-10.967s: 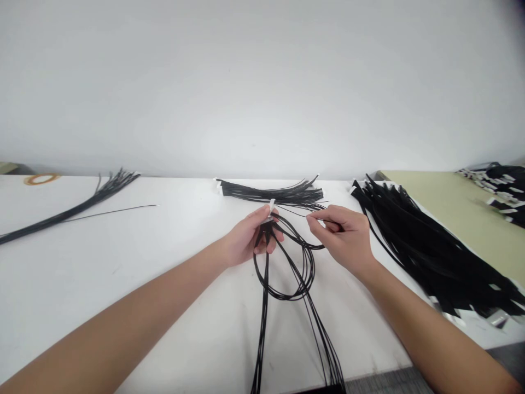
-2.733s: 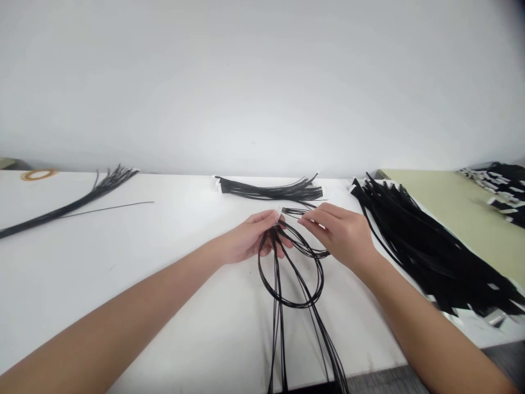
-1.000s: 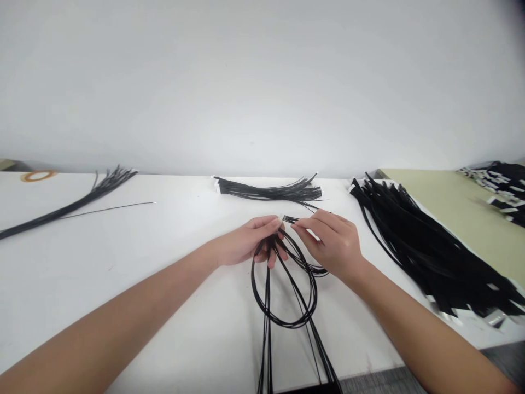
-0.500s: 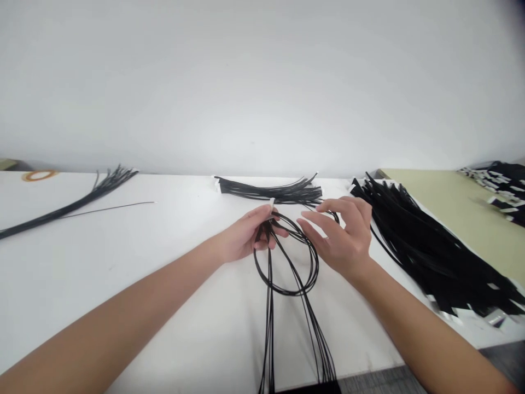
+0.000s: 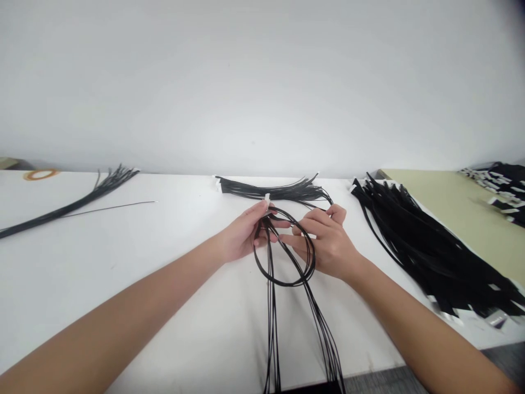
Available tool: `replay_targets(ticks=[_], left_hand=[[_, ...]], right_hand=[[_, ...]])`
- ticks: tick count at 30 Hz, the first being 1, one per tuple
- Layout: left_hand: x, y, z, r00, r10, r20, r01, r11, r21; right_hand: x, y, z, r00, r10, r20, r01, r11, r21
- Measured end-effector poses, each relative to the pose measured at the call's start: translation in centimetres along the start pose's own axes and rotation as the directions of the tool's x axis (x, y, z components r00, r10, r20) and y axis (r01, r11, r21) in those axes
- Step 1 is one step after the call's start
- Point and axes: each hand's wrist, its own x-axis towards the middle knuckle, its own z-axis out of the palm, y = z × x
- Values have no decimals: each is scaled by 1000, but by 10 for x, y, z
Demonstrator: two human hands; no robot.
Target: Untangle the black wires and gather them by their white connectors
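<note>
My left hand (image 5: 250,227) pinches a bundle of thin black wires near a small white connector (image 5: 267,198) that sticks up above the thumb. The black wires (image 5: 283,283) form a round loop below these fingers, and two strands of them hang down towards the table's front edge. At the right side of the loop, my right hand (image 5: 324,238) has its fingers bent in around the wires, with the fingertips behind the loop and close to my left fingers. What exactly lies between the right fingertips is partly hidden.
A bundle of black wires with white ends (image 5: 270,190) lies behind my hands. To the right is a big pile of black wires (image 5: 426,251), and more lie on a yellow-green surface (image 5: 443,202). At left are another wire bundle (image 5: 82,202) and an orange ring (image 5: 40,174).
My right hand has moved left and down to the loop, and its spread fingers have closed in. The left hand and connector have shifted slightly left; the loop is a little smaller.
</note>
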Motion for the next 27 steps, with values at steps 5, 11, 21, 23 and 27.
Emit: replay_targets(ticks=[5, 11, 21, 23, 27], left_hand=[[-1, -1, 0, 1000, -4, 24, 3, 1000, 25], [-2, 0, 3, 1000, -19, 15, 18, 998, 54], [-1, -1, 2, 1000, -17, -7, 17, 999, 48], [-2, -1, 3, 1000, -11, 2, 11, 998, 59], [-2, 0, 3, 1000, -6, 6, 6, 998, 70]], right_hand=[[1, -1, 2, 1000, -12, -16, 12, 1000, -14], [4, -1, 2, 998, -38, -57, 37, 999, -14], [2, 7, -1, 998, -18, -60, 18, 1000, -10], [3, 7, -1, 996, -20, -83, 20, 1000, -2], [3, 9, -1, 994, 2, -107, 1, 999, 36]])
